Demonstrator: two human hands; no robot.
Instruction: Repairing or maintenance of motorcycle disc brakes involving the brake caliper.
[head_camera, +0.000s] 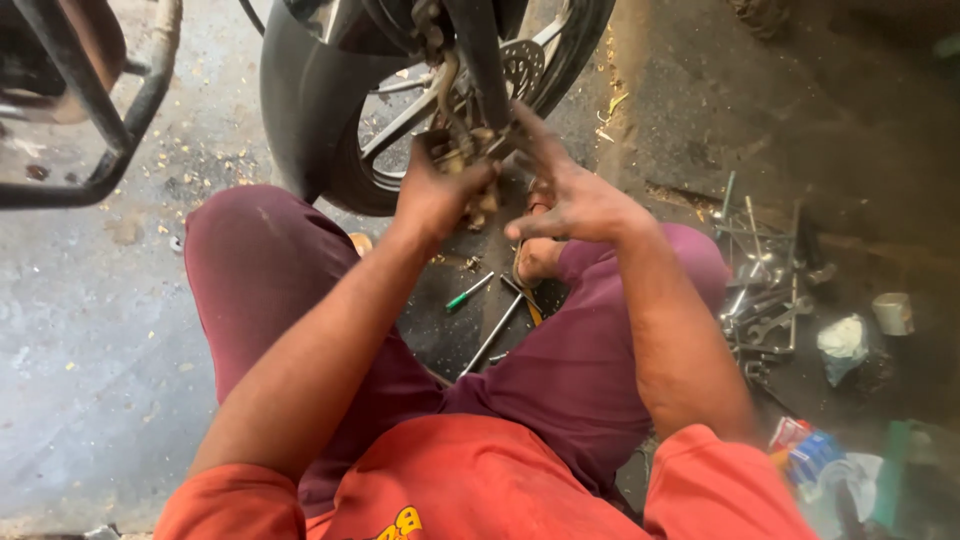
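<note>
I squat on the floor before a motorcycle rear wheel (330, 120) with a brake disc (522, 68). My left hand (435, 190) is closed around the greasy drive chain (455, 120) near the wheel hub. My right hand (570, 195), dirty with grease, has its fingers spread and touches the chain and swingarm (485, 60) from the right. What lies between the two hands is partly hidden by the fingers.
Between my knees lie a green-handled screwdriver (468, 293) and a long metal rod (495, 333). A pile of wrenches and tools (765, 285) sits at the right, with a rag (843, 340) and small packets (805, 450). A metal frame (110, 130) stands at upper left.
</note>
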